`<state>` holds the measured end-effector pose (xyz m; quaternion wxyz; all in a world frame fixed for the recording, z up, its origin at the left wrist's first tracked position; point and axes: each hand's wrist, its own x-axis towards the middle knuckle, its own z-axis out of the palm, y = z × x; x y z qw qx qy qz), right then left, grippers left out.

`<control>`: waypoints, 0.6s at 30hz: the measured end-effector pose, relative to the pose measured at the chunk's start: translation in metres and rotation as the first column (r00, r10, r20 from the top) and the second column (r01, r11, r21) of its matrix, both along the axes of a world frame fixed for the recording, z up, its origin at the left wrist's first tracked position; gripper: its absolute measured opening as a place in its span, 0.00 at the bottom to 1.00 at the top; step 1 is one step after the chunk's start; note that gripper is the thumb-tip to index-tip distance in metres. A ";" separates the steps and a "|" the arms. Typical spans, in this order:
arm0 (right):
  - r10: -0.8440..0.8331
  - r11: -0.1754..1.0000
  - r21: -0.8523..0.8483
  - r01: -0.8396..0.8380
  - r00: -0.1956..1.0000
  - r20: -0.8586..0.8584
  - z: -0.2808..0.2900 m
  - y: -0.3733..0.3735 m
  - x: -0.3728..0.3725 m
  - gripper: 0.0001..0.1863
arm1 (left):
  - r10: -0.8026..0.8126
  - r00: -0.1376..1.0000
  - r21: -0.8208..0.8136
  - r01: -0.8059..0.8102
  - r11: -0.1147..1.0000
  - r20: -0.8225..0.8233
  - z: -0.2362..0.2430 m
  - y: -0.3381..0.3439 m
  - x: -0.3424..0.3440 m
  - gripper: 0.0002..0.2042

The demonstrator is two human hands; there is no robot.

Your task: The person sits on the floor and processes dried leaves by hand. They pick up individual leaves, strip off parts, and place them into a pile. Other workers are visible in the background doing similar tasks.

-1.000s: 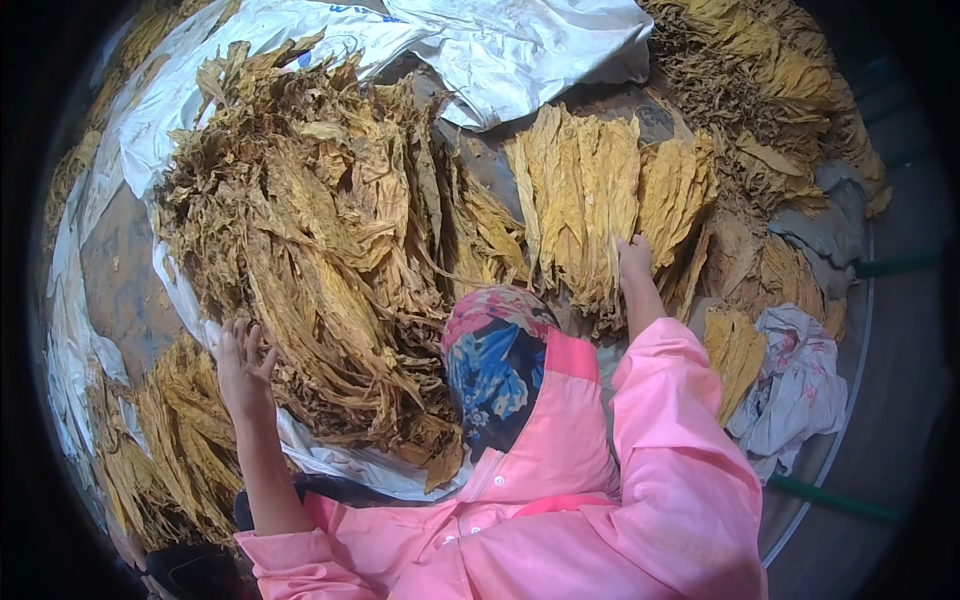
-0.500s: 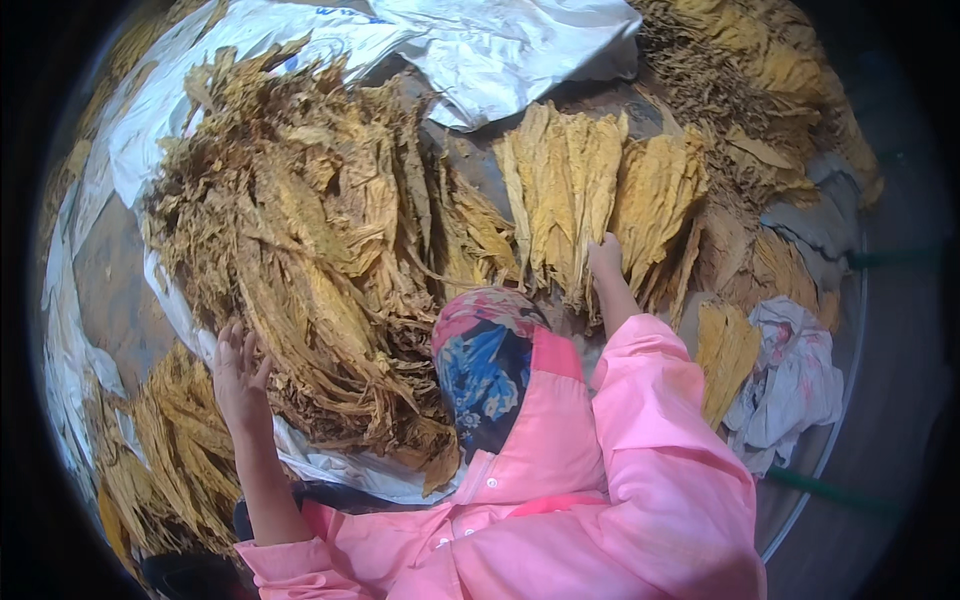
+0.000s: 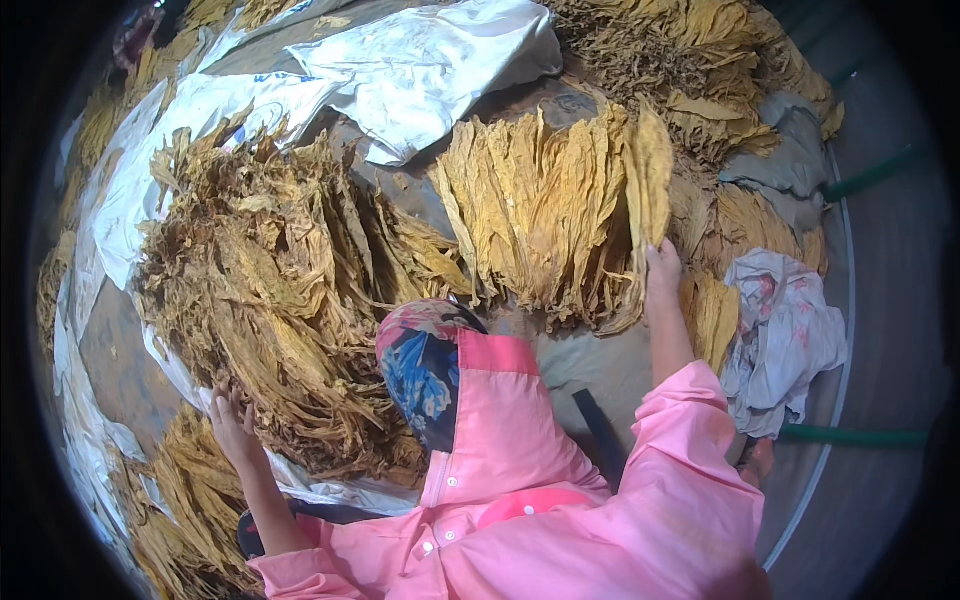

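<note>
My right hand (image 3: 662, 265) grips a long yellow dried leaf (image 3: 653, 170) by its lower end, upright at the right edge of a fanned yellow leaf bundle (image 3: 530, 205). My left hand (image 3: 233, 420) is open, fingers apart and slightly bent, at the lower left edge of a large, ragged heap of browner dried leaves (image 3: 265, 280). Between my forearms are a floral headscarf (image 3: 415, 370) and pink cloth of a garment (image 3: 500, 420), hiding what lies beneath them.
White plastic sheets (image 3: 420, 70) border the heaps. More leaf piles (image 3: 670, 50) lie at top right and lower left (image 3: 190, 490). A crumpled white sack (image 3: 775, 340) and green bars (image 3: 860, 435) are at right. Part of another person (image 3: 135, 35) shows at top left.
My right hand has moved right, now raising a leaf apart from the bundle. My left hand has shifted down within the view. The surroundings have shifted leftward, showing more grey surface below the bundle.
</note>
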<state>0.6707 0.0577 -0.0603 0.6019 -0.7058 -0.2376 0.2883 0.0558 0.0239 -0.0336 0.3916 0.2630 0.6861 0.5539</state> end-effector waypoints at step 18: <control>0.265 0.629 -0.728 0.273 0.805 0.531 -0.117 -0.038 0.060 0.36 | -0.070 0.988 -0.102 0.056 0.993 -0.137 -0.018 -0.027 0.025 0.19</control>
